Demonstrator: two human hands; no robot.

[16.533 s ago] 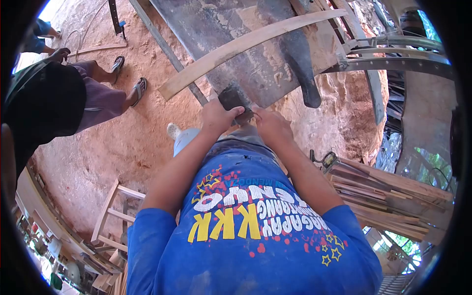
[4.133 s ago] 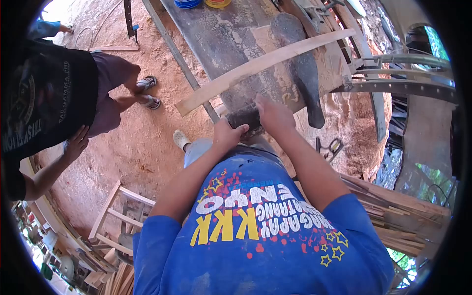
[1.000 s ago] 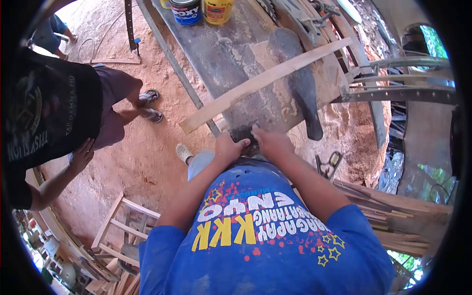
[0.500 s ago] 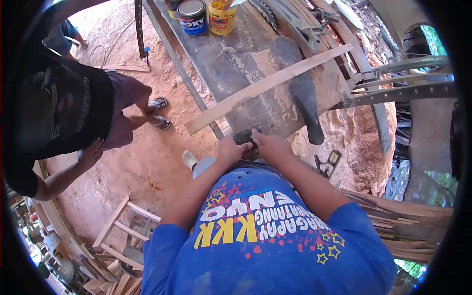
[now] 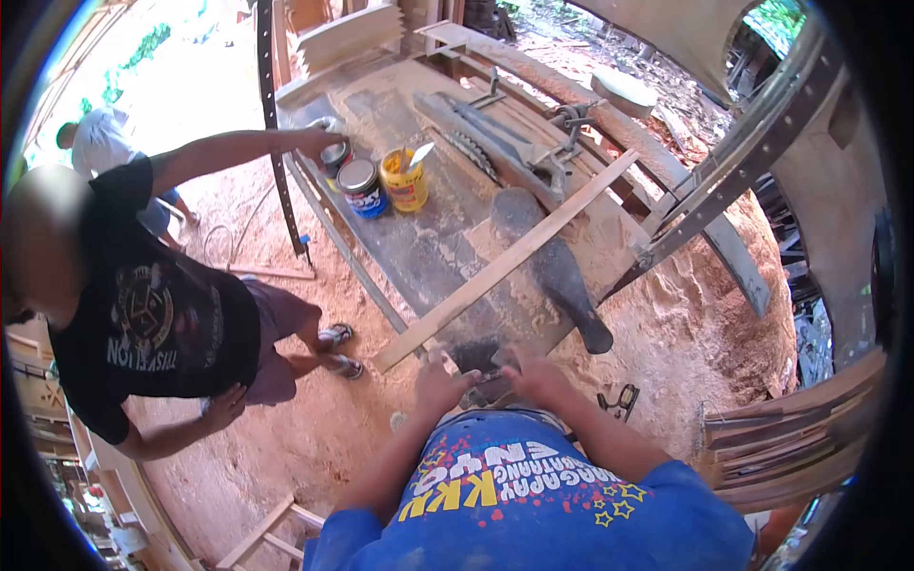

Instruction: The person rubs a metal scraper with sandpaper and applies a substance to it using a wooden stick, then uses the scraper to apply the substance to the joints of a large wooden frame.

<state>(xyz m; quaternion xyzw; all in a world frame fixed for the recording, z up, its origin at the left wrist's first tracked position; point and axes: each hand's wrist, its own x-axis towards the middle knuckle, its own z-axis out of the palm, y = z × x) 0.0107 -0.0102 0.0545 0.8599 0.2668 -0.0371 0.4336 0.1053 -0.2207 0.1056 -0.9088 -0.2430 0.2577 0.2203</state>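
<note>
In the head view, both my hands are at the near end of the workbench. My left hand [image 5: 441, 383] is curled at the left side of a small dark flat piece [image 5: 476, 356], and my right hand [image 5: 529, 377] is curled at its right side. What this piece is made of, I cannot make out. Just beyond them a long pale wood strip [image 5: 505, 262] lies slantwise across the bench. Under that strip is a dark, elongated metal-looking piece [image 5: 568, 285], wider at its far end.
A co-worker's hand [image 5: 319, 143] is at a small can [image 5: 335, 157] on the bench [image 5: 381, 252]. Beside it stand an epoxy can [image 5: 362, 190] and a yellow tub [image 5: 405, 186]. Clamps [image 5: 552, 167] sit farther right. Stacked boards [image 5: 800, 433] lie at right.
The view has tilted up, showing more of the bench and the co-worker's arm reaching to the cans. My hands have moved slightly apart around the dark piece.
</note>
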